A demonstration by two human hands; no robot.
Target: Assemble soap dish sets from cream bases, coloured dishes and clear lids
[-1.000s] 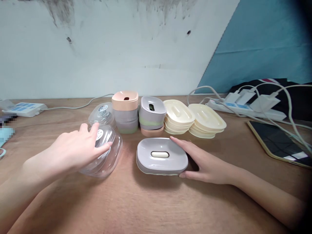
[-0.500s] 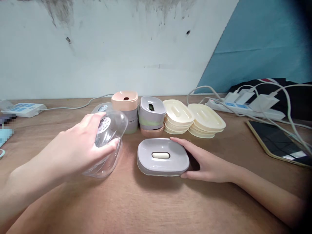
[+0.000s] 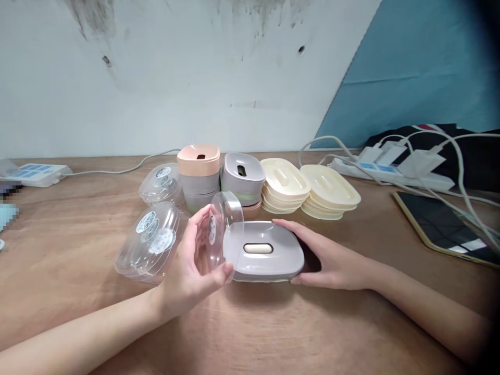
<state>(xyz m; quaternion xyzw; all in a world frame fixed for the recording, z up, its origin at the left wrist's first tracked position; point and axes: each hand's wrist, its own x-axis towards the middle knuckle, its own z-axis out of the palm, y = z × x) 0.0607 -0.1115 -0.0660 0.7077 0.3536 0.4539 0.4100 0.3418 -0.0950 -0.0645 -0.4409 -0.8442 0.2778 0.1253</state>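
Note:
My left hand (image 3: 195, 265) grips a clear plastic cover (image 3: 228, 208) with a round printed sticker, tilted nearly on edge. The cover overlaps the left end of a grey soap dish (image 3: 269, 263) in view; whether they touch, I cannot tell. That dish is a rounded rectangle with a cream bar showing through its central slot. Around its right end my right hand (image 3: 324, 255) has thumb and fingers closed. More clear covers, a near stack (image 3: 135, 255) and a far stack (image 3: 152, 185), lie left of my left hand.
Behind the dish stand a peach-topped stack (image 3: 199, 164), a grey-topped stack (image 3: 244, 182) and two stacks of cream trays (image 3: 287, 179). At right are a tablet (image 3: 433, 224) and a power strip (image 3: 425, 177) with looping cables. Another power strip (image 3: 42, 174) sits far left.
My left hand has lifted one clear cover off the near stack and carried it right, turning it up on edge beside the dish. My right hand stays on the dish.

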